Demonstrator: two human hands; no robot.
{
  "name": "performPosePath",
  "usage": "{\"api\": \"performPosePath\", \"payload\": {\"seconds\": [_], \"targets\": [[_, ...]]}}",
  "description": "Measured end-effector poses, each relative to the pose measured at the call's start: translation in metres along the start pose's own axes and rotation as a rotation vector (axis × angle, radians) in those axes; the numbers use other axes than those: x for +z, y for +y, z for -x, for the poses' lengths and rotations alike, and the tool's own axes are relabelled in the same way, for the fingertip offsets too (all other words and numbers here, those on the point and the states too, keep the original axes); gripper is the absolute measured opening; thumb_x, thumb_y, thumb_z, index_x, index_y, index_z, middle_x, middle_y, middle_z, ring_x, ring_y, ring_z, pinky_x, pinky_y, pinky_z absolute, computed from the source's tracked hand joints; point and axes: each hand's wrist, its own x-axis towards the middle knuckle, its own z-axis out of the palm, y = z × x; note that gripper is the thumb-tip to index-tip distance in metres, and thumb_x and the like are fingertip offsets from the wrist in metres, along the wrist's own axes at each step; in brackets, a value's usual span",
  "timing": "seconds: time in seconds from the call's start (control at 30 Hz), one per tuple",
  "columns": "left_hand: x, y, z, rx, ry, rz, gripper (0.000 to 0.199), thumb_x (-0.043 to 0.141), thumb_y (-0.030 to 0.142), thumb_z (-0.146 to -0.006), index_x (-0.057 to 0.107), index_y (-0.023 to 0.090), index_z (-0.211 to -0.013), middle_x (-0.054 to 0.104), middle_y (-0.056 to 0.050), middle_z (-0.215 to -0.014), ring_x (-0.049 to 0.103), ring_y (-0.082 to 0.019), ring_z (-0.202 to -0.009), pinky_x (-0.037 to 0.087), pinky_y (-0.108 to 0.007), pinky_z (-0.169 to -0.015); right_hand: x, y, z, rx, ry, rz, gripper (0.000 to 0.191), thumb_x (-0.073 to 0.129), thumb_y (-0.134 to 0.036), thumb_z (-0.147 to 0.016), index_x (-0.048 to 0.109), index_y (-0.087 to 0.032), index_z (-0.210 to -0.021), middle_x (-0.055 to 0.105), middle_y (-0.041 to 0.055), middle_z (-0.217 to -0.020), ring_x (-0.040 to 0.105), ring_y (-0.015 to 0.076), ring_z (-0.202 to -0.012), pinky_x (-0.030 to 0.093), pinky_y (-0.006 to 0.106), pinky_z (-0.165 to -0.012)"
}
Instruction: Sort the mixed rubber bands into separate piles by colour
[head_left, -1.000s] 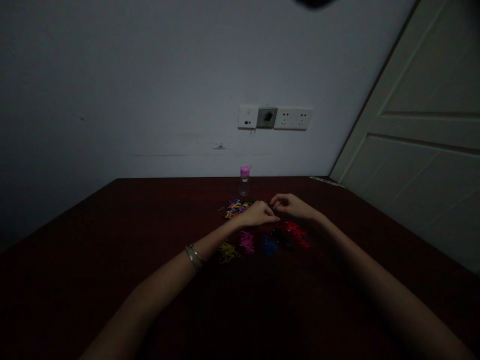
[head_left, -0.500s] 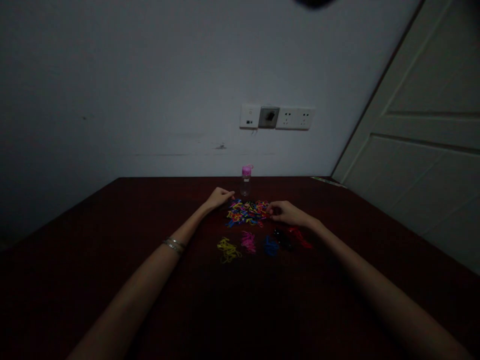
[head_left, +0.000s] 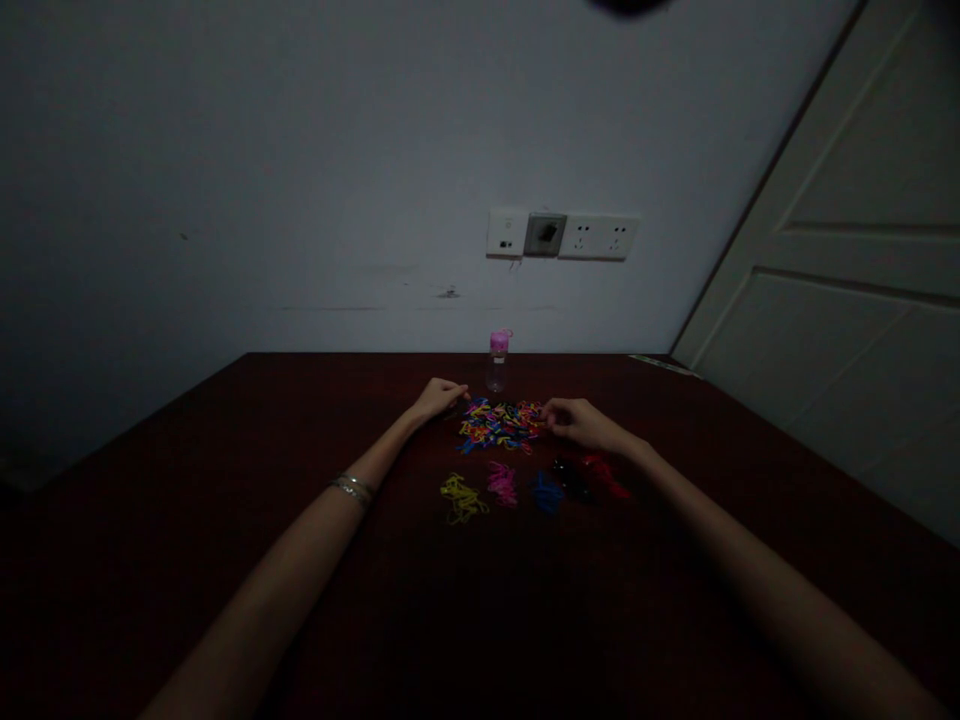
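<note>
A mixed pile of small coloured rubber bands lies on the dark red table. My left hand rests at the pile's upper left edge, its fingers drawn together; anything between them is too small to see. At the pile's right edge, my right hand has thumb and fingers pinched, and what they hold cannot be made out. Nearer to me lie sorted heaps: yellow bands, pink bands, blue bands, black bands and red bands, the last two below my right wrist.
A clear bottle with a pink lid stands behind the pile. The table meets a pale wall bearing socket plates. A panelled door rises on the right. The light is dim.
The whole view has shifted slightly, so things appear a little farther right. My right hand's fingertips have drawn slightly up along the pile's right edge. My left hand stays beside the pile.
</note>
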Motion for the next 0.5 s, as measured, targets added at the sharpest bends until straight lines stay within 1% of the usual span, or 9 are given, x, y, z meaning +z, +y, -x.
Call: {"api": "performPosePath", "payload": {"seconds": [0.07,0.13,0.23,0.33,0.4,0.43,0.5], "targets": [[-0.003,0.000,0.001,-0.021,-0.018,0.016,0.045,0.049,0.047,-0.072,0.066,0.006,-0.082,0.035,0.007,-0.039,0.026,-0.004,-0.036,0.019,-0.018,-0.039,-0.008,0.001,0.002,0.018,-0.010,-0.057,0.023,0.048,-0.016,-0.066,0.055,-0.014,-0.088,0.058,0.0020,-0.074,0.051,0.0108,-0.064,0.040,0.021,-0.060],[-0.008,0.001,0.002,-0.029,-0.076,-0.004,0.043,0.050,0.045,-0.071,0.065,0.007,-0.084,0.037,0.006,-0.041,0.026,-0.004,-0.035,0.019,-0.018,-0.038,-0.017,0.004,0.004,0.052,-0.027,-0.094,0.023,0.048,-0.017,-0.066,0.055,-0.014,-0.087,0.058,0.0027,-0.075,0.052,0.0111,-0.064,0.041,0.022,-0.059],[-0.020,0.004,0.002,-0.006,-0.200,-0.101,0.035,0.055,0.039,-0.067,0.066,0.009,-0.081,0.044,0.004,-0.043,0.032,-0.005,-0.037,0.022,-0.018,-0.039,-0.032,0.013,0.007,0.109,-0.058,-0.120,0.021,0.050,-0.020,-0.064,0.056,-0.014,-0.083,0.059,0.0039,-0.075,0.053,0.0123,-0.065,0.042,0.023,-0.060],[-0.031,0.006,0.001,0.017,-0.342,-0.211,0.023,0.058,0.028,-0.063,0.065,0.009,-0.074,0.050,0.002,-0.045,0.040,-0.006,-0.042,0.028,-0.018,-0.042,-0.043,0.023,0.011,0.133,-0.040,-0.135,0.020,0.052,-0.023,-0.064,0.057,-0.014,-0.081,0.060,0.0048,-0.075,0.054,0.0134,-0.068,0.043,0.025,-0.063],[-0.036,0.007,-0.001,0.013,-0.416,-0.286,0.019,0.058,0.024,-0.060,0.064,0.010,-0.071,0.052,0.002,-0.046,0.043,-0.007,-0.043,0.030,-0.018,-0.043,-0.048,0.028,0.015,0.148,-0.048,-0.148,0.020,0.053,-0.025,-0.063,0.057,-0.014,-0.080,0.060,0.0048,-0.075,0.054,0.0136,-0.067,0.043,0.025,-0.063],[-0.038,0.007,-0.002,0.005,-0.438,-0.326,0.017,0.059,0.023,-0.059,0.064,0.010,-0.069,0.053,0.002,-0.047,0.044,-0.007,-0.044,0.030,-0.018,-0.043,-0.050,0.030,0.017,0.161,-0.078,-0.161,0.021,0.054,-0.026,-0.063,0.057,-0.014,-0.080,0.060,0.0048,-0.074,0.054,0.0136,-0.067,0.043,0.025,-0.063],[-0.040,0.007,-0.003,-0.018,-0.454,-0.402,0.017,0.060,0.022,-0.056,0.063,0.012,-0.069,0.054,0.002,-0.049,0.046,-0.008,-0.045,0.031,-0.018,-0.043,-0.050,0.034,0.020,0.197,-0.177,-0.189,0.023,0.056,-0.027,-0.061,0.058,-0.014,-0.080,0.061,0.0046,-0.073,0.055,0.0139,-0.065,0.043,0.025,-0.061]]}}
